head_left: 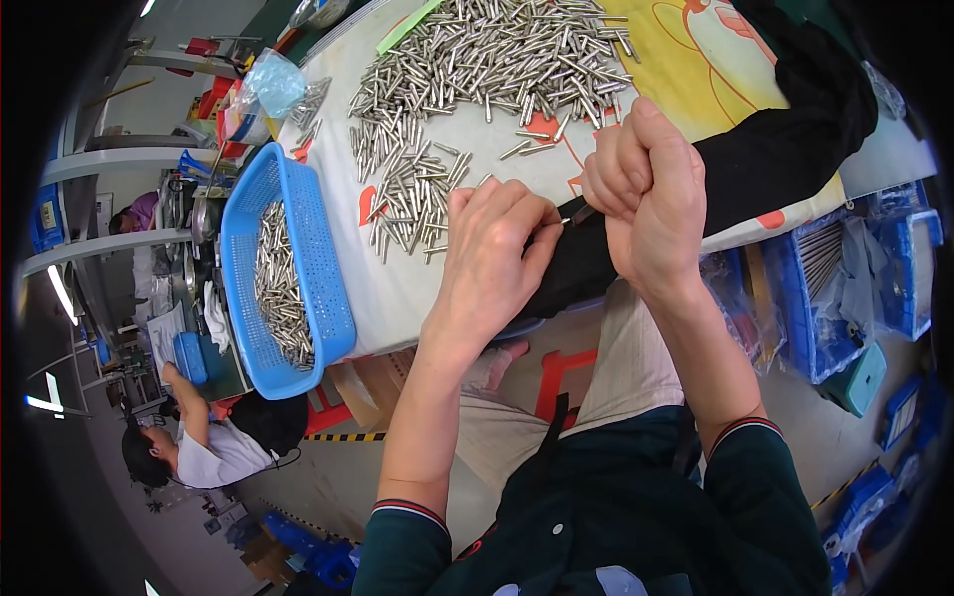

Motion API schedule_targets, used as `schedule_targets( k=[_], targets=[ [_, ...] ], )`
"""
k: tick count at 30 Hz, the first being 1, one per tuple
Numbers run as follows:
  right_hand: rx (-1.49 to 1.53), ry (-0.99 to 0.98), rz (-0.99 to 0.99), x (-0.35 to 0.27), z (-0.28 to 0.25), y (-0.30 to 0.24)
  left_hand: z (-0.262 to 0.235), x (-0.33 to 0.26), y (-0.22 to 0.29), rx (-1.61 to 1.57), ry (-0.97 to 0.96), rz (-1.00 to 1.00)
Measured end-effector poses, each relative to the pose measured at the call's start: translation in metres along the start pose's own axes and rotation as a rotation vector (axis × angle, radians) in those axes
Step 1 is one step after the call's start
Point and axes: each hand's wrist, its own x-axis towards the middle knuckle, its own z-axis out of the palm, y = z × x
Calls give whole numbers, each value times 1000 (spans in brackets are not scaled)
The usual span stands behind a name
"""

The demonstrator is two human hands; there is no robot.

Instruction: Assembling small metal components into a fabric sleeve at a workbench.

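My left hand (494,248) is closed in a pinch over the table's front edge, on a small metal pin whose bright tip (566,221) just shows past the fingers. Close beside it, my right hand (651,189) is a raised fist around a thin dark tool (582,213), its kind mostly hidden by the fingers. The tool's end meets or nearly meets the pin. Beneath both hands lies a black cloth (735,179). Beyond them spreads a large pile of silvery metal pins (487,60), with a smaller heap (412,189) nearer my left hand.
A blue perforated basket (335,288) holding more pins stands at the table's left end. A patterned cloth (383,308) covers the table. Blue crates (800,338) and a green stool (860,382) are at right. A person in white (234,452) works at far left.
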Motion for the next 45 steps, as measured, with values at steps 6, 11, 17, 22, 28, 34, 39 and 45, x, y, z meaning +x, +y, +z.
schedule_targets(
  k=[6,11,17,22,28,34,39,45],
  targets=[
    [-56,-16,-24,-2,6,2,1,0,1,-12,7,-3],
    [-225,-46,-91,-5,14,9,4,0,0,-21,42,11],
    [-390,-84,-158,-8,17,16,5,1,1,4,52,26],
    [-136,-2,42,7,4,3,8,-1,5,54,74,31],
    [68,111,67,17,-23,-18,4,-5,4,116,108,46],
    [167,182,89,18,-33,-13,-34,-13,-16,339,251,-157],
    [153,171,92,18,-36,-14,-35,4,-19,245,248,-135],
    [165,185,109,19,-30,-13,-4,34,-35,124,167,-102]
  ],
)
